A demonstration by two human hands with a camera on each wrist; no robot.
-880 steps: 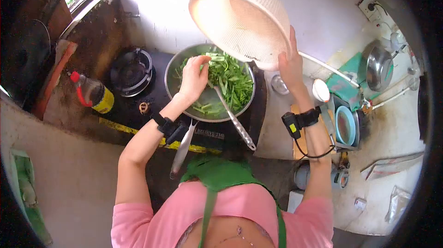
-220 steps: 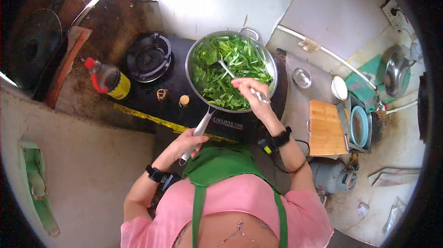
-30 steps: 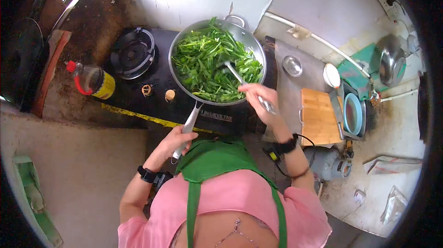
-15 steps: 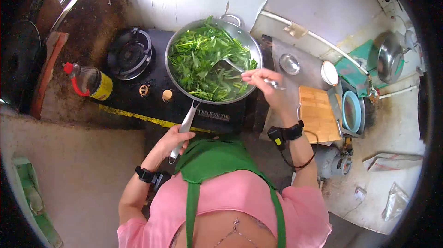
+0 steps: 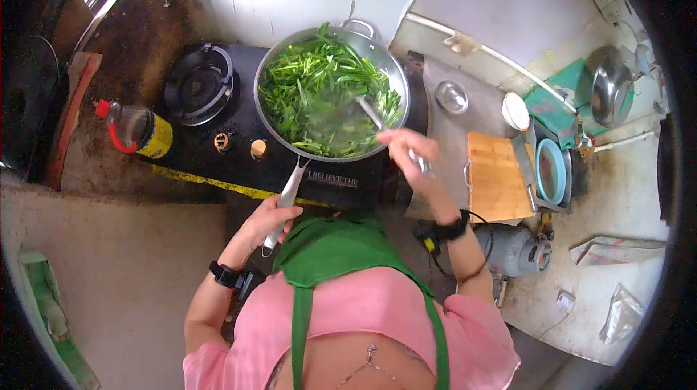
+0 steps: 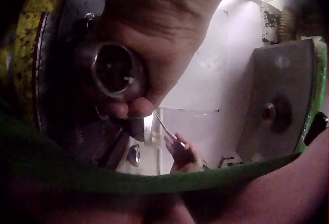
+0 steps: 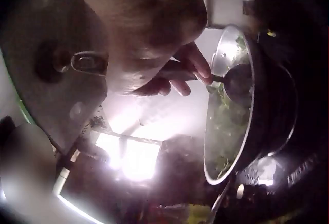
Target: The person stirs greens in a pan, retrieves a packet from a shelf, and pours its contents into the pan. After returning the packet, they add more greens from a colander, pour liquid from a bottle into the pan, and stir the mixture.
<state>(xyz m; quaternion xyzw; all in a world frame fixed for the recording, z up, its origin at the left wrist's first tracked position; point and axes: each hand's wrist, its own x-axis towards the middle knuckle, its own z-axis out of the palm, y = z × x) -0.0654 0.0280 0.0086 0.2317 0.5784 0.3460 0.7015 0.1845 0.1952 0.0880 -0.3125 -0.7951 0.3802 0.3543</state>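
Note:
A wide metal pan (image 5: 259, 110) stands on the black stove, filled with chopped leafy greens (image 5: 308, 85). The left hand (image 5: 267, 223) grips the pan's long handle (image 5: 290, 190), whose rounded end (image 6: 114, 71) faces the left wrist view. The right hand (image 5: 417, 157) holds a metal spatula (image 5: 372, 112) by its handle. In the head view its blade is hidden among the greens at the pan's right half; the right wrist view shows the spatula's round head (image 7: 239, 84) inside the pan, beyond the right hand (image 7: 149, 64).
Left of the pan are an unused burner (image 5: 197, 85) and a bottle with a red cap (image 5: 138, 130). At the right lie a small metal bowl (image 5: 451, 97), a white bowl (image 5: 515, 111), a wooden board (image 5: 499, 178), a knife (image 5: 524, 171) and a blue basin (image 5: 551, 171). A gas cylinder (image 5: 508, 250) stands below.
Since the earliest frame, the colander has left the hands; the left hand now grips the pan handle and the right the spatula. Lately the spatula and right hand have shifted slightly, and the greens lie differently.

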